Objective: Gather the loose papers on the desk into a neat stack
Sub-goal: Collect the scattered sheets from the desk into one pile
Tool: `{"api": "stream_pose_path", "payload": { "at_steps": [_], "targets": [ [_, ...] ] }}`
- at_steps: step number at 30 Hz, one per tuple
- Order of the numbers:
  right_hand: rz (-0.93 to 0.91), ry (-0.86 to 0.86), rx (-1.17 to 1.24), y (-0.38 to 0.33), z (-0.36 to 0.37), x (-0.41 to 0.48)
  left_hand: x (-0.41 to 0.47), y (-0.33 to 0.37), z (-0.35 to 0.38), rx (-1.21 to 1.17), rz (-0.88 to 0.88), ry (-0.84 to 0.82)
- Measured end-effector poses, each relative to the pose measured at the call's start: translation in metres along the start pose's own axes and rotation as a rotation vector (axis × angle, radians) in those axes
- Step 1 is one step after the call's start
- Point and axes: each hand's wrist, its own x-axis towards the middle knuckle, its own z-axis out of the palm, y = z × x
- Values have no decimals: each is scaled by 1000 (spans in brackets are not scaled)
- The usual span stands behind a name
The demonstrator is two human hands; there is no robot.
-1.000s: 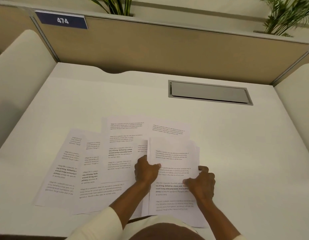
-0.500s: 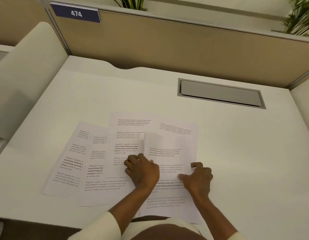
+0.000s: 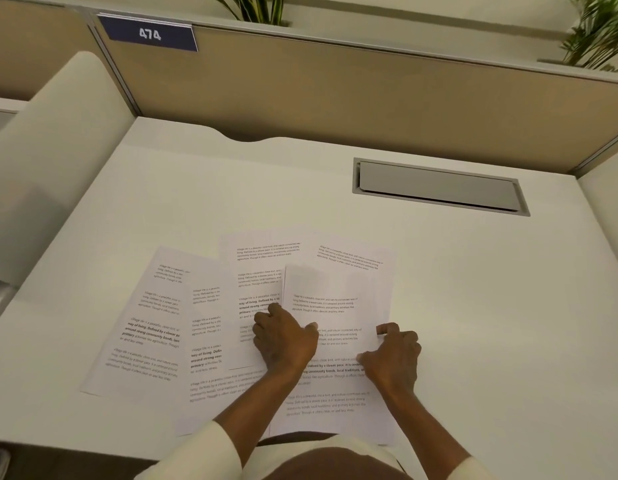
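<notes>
A: Papers point(image 3: 238, 327) fanned on the bench point(image 3: 473, 306), overlapping. We've got the top sheet point(image 3: 335, 296) under both grips.
B: Left hand point(image 3: 283, 341) curled, pressing its left edge; right hand point(image 3: 392, 355) pinches the right edge.
A: Step: squaring the first sheets. Next we likely drag the sheets left of the left grip inward.

Two bare forearms in cream sleeves reach up from the bottom of the frame. The left hand point(image 3: 283, 341) lies palm down, fingers loosely curled. The right hand point(image 3: 392, 358), lower centre-right, has thumb and forefinger pinched together.
</notes>
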Motion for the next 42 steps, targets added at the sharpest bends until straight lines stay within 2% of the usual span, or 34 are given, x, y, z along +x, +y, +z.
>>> {"api": "stream_pose_path", "payload": {
  "at_steps": [4, 7, 12, 18, 21, 24, 27, 29, 32, 34, 42],
  "targets": [
    [-20, 11, -5, 3, 3, 1, -2, -3, 4, -48, 13, 68],
    [-20, 9, 24, 6, 4, 3, -2, -6, 5, -354, 33, 96],
    [-32, 10, 101, 15, 4, 5, 0, -9, -1, -568, 36, -21],
    [9, 28, 265, 33, 0, 3, -6, -8, -8, -595, 283, -195],
    [58, 81, 419, 44, -4, 5, -11, -6, -11, -691, 401, -307],
    [102, 80, 707, 55, -14, 5, -13, -2, -16, -836, 485, -487],
    [52, 36, 964, 61, -28, 2, -11, 2, -21, -940, 510, -598],
    [-18, -23, 1039, 65, -37, 2, -9, 3, -22, -941, 511, -626],
    [-114, -145, 1092, 66, -44, 2, -7, 4, -24, -852, 530, -610],
    [-138, -136, 1106, 64, -48, 1, -10, 8, -24, -810, 545, -564],
    [-366, 210, 1152, 55, -111, 10, -20, 63, -33, -903, 612, -331]
  ]
}}
